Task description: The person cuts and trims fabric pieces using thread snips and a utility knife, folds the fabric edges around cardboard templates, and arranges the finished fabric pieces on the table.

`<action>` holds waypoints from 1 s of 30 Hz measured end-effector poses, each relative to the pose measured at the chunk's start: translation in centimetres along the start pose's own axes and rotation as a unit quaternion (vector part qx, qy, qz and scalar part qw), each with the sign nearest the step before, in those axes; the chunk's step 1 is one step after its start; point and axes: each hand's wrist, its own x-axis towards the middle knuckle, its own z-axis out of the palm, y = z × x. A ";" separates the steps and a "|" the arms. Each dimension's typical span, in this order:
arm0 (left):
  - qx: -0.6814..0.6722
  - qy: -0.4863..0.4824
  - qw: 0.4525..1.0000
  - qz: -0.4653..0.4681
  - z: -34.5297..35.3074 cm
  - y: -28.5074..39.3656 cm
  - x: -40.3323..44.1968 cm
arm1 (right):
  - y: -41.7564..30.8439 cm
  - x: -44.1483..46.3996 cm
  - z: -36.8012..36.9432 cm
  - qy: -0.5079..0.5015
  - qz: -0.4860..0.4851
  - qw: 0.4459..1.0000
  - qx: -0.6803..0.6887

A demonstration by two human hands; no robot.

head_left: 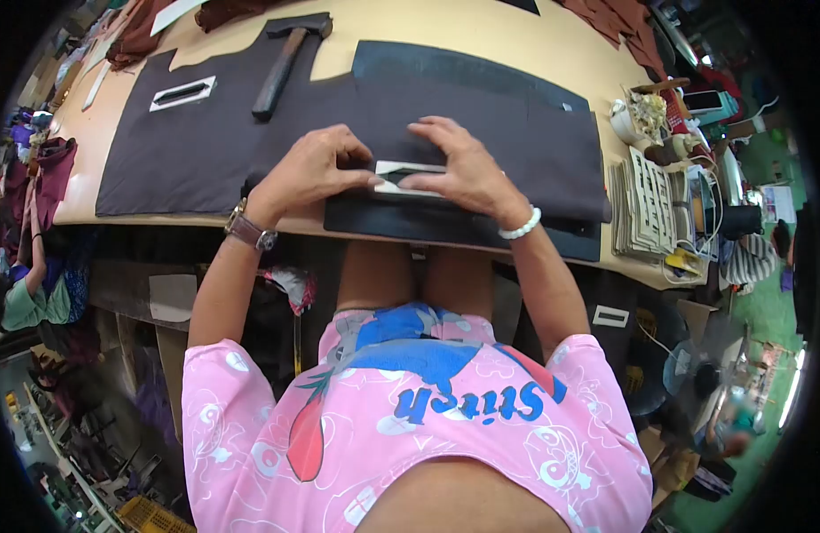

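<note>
A white rectangular frame with a dark slot [394,168] lies on a dark brown sheet of leather or cloth [223,151] near the table's front edge. At its left end, my left hand [319,169] has the thumb and forefinger apart, with the thumb tip at the frame. My right hand [470,171] spreads over the right part of the frame, its thumb lying across it and its fingers lifted apart. Part of the frame is hidden under this hand. Farther left on the sheet lies a second white slotted frame [158,99]. A hammer [282,73] rests between that frame and my hands.
Under the brown sheet, a black flat panel [383,222] shows along the front edge of the table [401,22]. Stacked pale cards with slots [645,200] and a white cup [625,124] stand at the right edge. Reddish-brown pieces [142,37] lie at the back left.
</note>
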 end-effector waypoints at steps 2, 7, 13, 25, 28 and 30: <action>0.054 0.044 0.997 -0.013 -0.7 -1.2 2.4 | 1.5 1.7 -2.0 0.030 0.031 0.998 0.047; 0.105 0.184 0.976 -0.057 -0.2 -5.0 9.0 | 4.2 5.8 -4.3 0.035 0.096 0.995 0.017; 0.081 0.121 0.988 0.058 3.2 -5.4 11.2 | 6.3 9.1 -2.4 0.003 0.066 0.998 0.023; -0.179 0.011 0.984 -0.007 -9.1 -0.9 5.2 | 1.7 12.1 -10.8 -0.245 -0.044 0.965 -0.080; -0.125 0.004 0.991 -0.050 -14.2 -0.9 2.6 | 1.2 13.3 -12.9 -0.242 -0.039 0.963 -0.112; -0.035 -0.019 0.996 -0.076 -17.7 -2.2 1.5 | 0.0 14.6 -13.9 -0.255 -0.027 0.957 -0.133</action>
